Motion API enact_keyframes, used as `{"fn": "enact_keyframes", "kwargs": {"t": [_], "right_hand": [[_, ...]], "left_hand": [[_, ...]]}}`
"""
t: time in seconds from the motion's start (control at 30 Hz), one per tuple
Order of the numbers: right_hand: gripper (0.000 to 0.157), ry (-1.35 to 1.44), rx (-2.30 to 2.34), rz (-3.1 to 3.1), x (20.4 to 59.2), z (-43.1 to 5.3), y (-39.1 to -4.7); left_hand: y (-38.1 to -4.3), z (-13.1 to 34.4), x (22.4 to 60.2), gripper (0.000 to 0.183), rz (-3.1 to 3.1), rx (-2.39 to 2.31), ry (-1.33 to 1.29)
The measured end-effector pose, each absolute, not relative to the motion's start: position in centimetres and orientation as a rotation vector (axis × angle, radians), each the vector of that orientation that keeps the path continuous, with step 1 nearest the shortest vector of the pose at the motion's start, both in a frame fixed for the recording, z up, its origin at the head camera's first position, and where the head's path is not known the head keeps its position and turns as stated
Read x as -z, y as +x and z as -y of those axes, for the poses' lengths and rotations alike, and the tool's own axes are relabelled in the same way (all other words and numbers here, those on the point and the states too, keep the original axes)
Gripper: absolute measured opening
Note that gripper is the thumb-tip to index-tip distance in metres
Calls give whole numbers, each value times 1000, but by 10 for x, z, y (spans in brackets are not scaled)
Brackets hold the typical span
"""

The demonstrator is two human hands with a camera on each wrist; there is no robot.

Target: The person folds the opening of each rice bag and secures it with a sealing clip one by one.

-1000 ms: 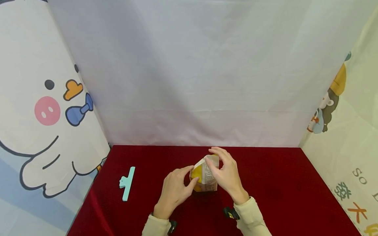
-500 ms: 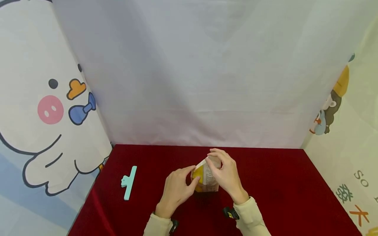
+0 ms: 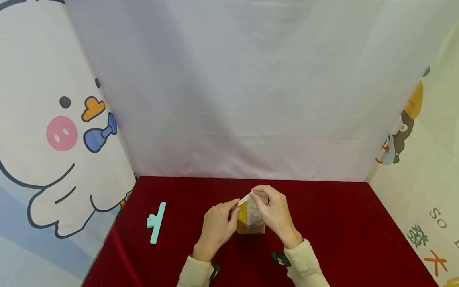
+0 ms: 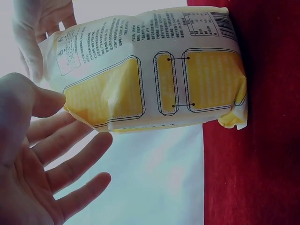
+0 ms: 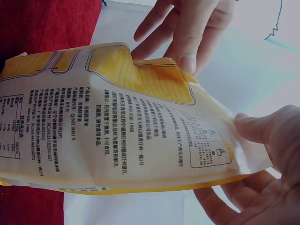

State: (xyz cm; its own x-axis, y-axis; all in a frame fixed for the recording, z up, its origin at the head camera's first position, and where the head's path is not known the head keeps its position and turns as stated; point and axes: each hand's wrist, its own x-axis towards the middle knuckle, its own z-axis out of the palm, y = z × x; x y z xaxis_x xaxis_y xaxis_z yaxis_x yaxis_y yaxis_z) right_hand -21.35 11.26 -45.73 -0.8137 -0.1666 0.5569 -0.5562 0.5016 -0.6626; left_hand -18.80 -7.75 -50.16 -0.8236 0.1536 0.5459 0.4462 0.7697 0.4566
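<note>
A yellow and white printed food bag point(image 3: 254, 218) stands upright on the red cloth, its top edge folded over into a narrow white strip. My left hand point(image 3: 218, 225) pinches the left end of that fold between thumb and forefinger; the other fingers spread out behind the bag in the left wrist view. At the opposite top corner, my right hand point(image 3: 275, 213) pinches the fold with its thumb point(image 5: 255, 129) on the text side. Print and a barcode cover the panel facing me. The far side of the bag is hidden in the head view.
A mint-green clip point(image 3: 156, 223) with a long flat bar lies on the red cloth point(image 3: 340, 231), left of the hands. White curtains point(image 3: 251, 87) rise behind the table, and printed cartoon curtains flank both sides.
The bag's top has been folded down further, so the white strip is narrower. My left hand has shifted slightly right, and the right fingers have come down a little.
</note>
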Motion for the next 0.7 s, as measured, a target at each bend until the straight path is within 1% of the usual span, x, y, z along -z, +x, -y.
{"fn": "enact_keyframes", "kwargs": {"t": [0.33,0.7], "right_hand": [[10,600,-1243,2326,459,-112,-216],[7,615,-1243,2297,461,-112,-217]], "left_hand": [[-195,73,500,29,2439,730,-420],[-198,67,499,28,2422,832,-448]]}}
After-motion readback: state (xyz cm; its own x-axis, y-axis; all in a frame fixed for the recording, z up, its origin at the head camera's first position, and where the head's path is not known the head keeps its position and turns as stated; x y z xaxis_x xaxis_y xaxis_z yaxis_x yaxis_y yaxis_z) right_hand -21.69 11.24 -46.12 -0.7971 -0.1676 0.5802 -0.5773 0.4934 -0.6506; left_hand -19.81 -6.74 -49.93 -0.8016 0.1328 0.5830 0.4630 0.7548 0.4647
